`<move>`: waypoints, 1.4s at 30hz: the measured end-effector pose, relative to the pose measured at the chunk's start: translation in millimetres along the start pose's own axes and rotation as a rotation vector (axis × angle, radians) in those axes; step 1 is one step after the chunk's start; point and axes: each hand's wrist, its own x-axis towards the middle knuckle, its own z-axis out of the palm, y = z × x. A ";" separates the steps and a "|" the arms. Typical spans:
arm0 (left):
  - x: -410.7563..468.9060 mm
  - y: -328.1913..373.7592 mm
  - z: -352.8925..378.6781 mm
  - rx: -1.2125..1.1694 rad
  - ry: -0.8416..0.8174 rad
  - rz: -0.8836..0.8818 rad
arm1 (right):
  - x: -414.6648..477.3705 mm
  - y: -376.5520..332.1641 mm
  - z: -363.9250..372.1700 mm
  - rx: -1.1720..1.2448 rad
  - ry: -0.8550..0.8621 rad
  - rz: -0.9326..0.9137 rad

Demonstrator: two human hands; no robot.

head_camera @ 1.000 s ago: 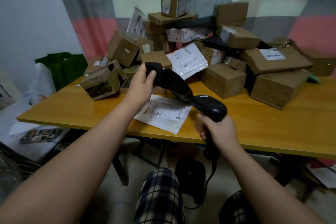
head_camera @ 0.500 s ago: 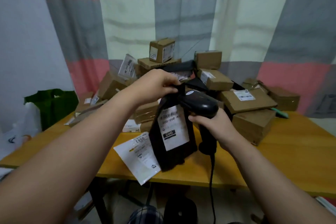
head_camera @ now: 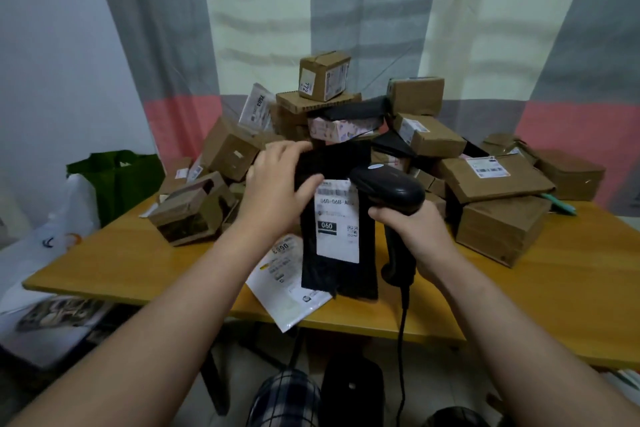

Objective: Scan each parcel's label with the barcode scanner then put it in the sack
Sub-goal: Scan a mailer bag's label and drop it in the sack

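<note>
the left hand (head_camera: 277,191) grips the top of a black bag (head_camera: 337,253), which hangs in front of it above the table (head_camera: 554,288). the right hand (head_camera: 412,236) is clenched around the scanner (head_camera: 391,189), right beside the label (head_camera: 337,218). held this close and slanted, the scan may miss. the label reads "060".

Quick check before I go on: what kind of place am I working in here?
Probably a makeshift parcel-sorting corner in a home, not a depot: labelled cardboard boxes heaped on a wooden table, a checked curtain as backdrop, and bags on the floor.
</note>
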 end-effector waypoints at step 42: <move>-90.0 -31.3 86.7 -1.131 0.187 -0.722 | -51.7 30.0 39.1 -0.109 0.125 0.035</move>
